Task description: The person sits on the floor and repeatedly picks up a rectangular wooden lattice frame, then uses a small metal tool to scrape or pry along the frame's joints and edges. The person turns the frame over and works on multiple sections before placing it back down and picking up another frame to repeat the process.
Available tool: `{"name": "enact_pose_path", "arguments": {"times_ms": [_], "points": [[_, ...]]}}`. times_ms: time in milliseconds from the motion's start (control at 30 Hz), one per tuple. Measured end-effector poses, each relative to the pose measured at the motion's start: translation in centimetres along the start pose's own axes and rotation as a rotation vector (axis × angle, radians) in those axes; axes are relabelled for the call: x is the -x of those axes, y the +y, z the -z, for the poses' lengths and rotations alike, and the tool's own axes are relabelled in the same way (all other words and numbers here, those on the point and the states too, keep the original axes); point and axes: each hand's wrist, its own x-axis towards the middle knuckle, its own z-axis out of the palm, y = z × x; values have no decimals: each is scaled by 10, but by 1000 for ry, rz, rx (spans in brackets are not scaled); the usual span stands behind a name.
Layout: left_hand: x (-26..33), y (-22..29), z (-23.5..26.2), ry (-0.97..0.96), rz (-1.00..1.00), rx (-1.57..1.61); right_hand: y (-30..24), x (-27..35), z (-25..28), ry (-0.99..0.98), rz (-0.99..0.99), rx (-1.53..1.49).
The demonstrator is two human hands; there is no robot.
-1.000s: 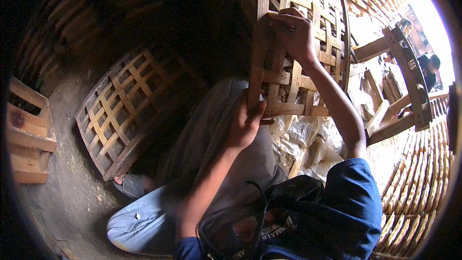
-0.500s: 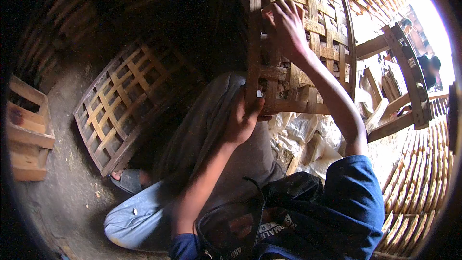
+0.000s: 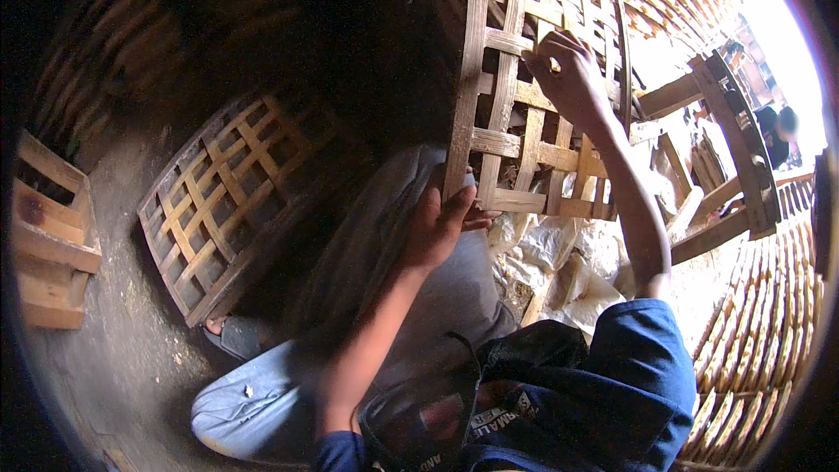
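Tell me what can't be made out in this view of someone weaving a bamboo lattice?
- Top of the held bamboo lattice: cut off by the upper edge.
- Left hand fingertips: hidden behind the lattice's lower corner.
- Upper-left background: too dark.
- Person at far right: tiny, washed out by glare.
- Right hand: whether it pinches a strip is unclear.

Strong daylight from the upper right, blown out to white glare at that corner. Deep shadow across the upper left and centre top, detail lost there. Even, usable light on the woven bamboo panel [image 3: 542, 96] and both forearms. Heavy fisheye bending toward the rim, dark vignette at all edges. Slight softness at the periphery; centre reasonably sharp.
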Motion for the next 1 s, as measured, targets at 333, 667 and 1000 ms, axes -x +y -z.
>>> {"name": "enact_pose_path", "arguments": {"times_ms": [333,667,1000], "points": [[1,14,-2,-38,-123,-119,-56,31,-24,78,162,-177],[0,26,-9,-34,-198,-287,-47,32,-41,287,508,11],[-1,16,-4,-37,-225,-309,-53,35,-38,234,503,-28]]}}
